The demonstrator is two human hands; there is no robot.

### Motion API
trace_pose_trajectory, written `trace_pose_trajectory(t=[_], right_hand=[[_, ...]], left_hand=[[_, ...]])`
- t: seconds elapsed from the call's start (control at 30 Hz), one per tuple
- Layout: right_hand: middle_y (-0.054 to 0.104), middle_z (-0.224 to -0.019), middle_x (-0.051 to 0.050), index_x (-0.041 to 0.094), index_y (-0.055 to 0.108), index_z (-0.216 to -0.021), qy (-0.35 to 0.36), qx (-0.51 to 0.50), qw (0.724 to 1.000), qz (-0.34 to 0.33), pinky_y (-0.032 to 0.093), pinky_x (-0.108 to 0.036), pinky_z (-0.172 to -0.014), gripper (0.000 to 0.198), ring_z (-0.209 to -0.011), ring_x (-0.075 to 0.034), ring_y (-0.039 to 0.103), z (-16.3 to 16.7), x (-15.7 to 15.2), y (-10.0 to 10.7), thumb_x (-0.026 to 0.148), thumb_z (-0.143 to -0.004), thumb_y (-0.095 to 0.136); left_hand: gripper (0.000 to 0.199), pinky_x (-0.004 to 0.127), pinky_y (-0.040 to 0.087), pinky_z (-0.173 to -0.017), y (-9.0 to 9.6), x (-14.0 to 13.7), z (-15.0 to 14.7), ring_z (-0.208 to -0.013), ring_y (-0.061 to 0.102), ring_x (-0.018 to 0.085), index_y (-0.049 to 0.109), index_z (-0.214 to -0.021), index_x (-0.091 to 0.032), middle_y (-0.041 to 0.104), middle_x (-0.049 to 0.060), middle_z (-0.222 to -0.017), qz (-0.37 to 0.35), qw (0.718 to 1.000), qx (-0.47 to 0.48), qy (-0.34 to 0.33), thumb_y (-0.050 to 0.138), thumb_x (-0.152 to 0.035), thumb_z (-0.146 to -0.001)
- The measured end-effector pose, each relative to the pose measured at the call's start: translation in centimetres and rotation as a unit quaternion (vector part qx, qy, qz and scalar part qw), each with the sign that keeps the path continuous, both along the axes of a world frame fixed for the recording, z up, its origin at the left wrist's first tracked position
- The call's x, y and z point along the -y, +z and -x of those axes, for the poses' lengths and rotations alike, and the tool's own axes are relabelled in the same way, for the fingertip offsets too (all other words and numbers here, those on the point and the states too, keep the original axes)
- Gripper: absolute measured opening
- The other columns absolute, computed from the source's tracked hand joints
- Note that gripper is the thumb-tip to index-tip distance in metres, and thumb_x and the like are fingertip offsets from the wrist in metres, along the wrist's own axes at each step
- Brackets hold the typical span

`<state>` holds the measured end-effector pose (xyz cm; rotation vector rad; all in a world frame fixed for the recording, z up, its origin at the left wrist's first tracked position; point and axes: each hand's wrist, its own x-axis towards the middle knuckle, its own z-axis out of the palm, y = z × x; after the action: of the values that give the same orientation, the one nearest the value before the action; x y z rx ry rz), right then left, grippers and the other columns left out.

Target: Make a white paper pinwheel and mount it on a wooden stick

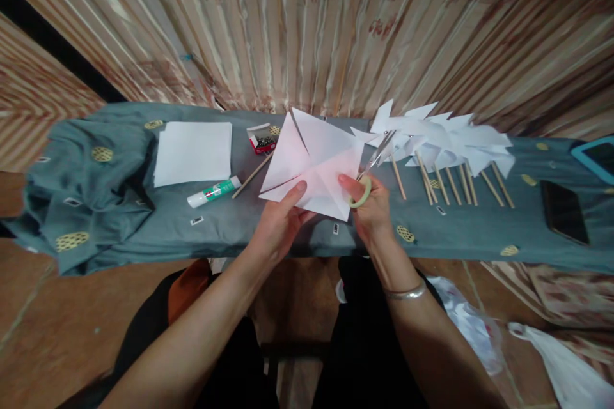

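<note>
Between my hands is a white square of paper [314, 160], with slits cut inward from at least two corners and fold lines across it. My left hand [281, 220] grips its lower left edge, thumb on top and fingers underneath. A pair of scissors [361, 192] with pale yellow-green handles is in my right hand [371, 208], the blades pointing up and to the right, away from the slits. The thumb of that hand also rests on the paper's right side. Behind the paper's left edge lies a thin wooden stick [252, 176].
A stack of white paper [194, 152], a glue stick [213, 192] and a small red box of pins [262, 139] lie to the left. Several paper pinwheels [446, 134] on sticks overlap at the right, before a phone [565, 212] and a blue-framed device [597, 156]. Grey-green cloth [307, 246] covers the table.
</note>
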<state>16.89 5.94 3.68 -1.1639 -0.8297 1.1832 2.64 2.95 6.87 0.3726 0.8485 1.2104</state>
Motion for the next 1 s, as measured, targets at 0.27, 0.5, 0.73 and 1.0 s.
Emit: trace_pose_trajectory(t=[0.27, 0.5, 0.73, 1.0], right_hand=[[0.056, -0.067, 0.003, 0.023, 0.052, -0.075, 0.047, 0.103, 0.993, 0.015, 0.044, -0.027, -0.060, 0.043, -0.063, -0.013, 0.051, 0.5, 0.8, 0.3, 0.059, -0.064, 0.074], [0.068, -0.088, -0.007, 0.018, 0.060, -0.101, 0.299, 0.145, 0.941, 0.065, 0.046, -0.035, -0.077, 0.061, -0.080, -0.020, 0.060, -0.5, 3.6, 1.2, 0.070, -0.070, 0.065], [0.064, -0.086, -0.005, 0.017, 0.061, -0.102, 0.424, 0.144, 0.889, 0.097, 0.043, -0.031, -0.067, 0.062, -0.077, -0.017, 0.056, -0.4, 4.7, 1.1, 0.070, -0.069, 0.067], [0.063, -0.080, -0.003, 0.018, 0.062, -0.099, 0.405, 0.138, 0.896, 0.117, 0.041, -0.030, -0.064, 0.060, -0.071, -0.016, 0.054, -0.7, 4.4, 1.1, 0.068, -0.067, 0.069]], left_hand=[[0.030, 0.034, 0.060, -0.079, 0.3, -1.2, 1.0, -0.090, 0.069, 0.019, 0.059, -0.118, -0.016, 0.070, 0.008, -0.111, 0.021, 0.995, -0.037, 0.095, 0.057, -0.022, -0.089], [0.030, 0.030, 0.058, -0.080, 1.0, -2.4, 3.9, -0.097, 0.068, 0.020, 0.058, -0.120, -0.019, 0.073, 0.007, -0.104, -0.023, 0.985, -0.049, 0.165, 0.054, -0.026, -0.091], [0.029, 0.031, 0.058, -0.080, 0.9, -2.7, 4.0, -0.097, 0.068, 0.021, 0.061, -0.115, -0.019, 0.073, 0.007, -0.103, -0.037, 0.985, -0.061, 0.159, 0.059, -0.029, -0.088], [0.029, 0.031, 0.058, -0.079, 0.8, -2.4, 3.2, -0.096, 0.069, 0.021, 0.061, -0.114, -0.020, 0.073, 0.006, -0.102, -0.040, 0.986, -0.072, 0.142, 0.061, -0.029, -0.087]])
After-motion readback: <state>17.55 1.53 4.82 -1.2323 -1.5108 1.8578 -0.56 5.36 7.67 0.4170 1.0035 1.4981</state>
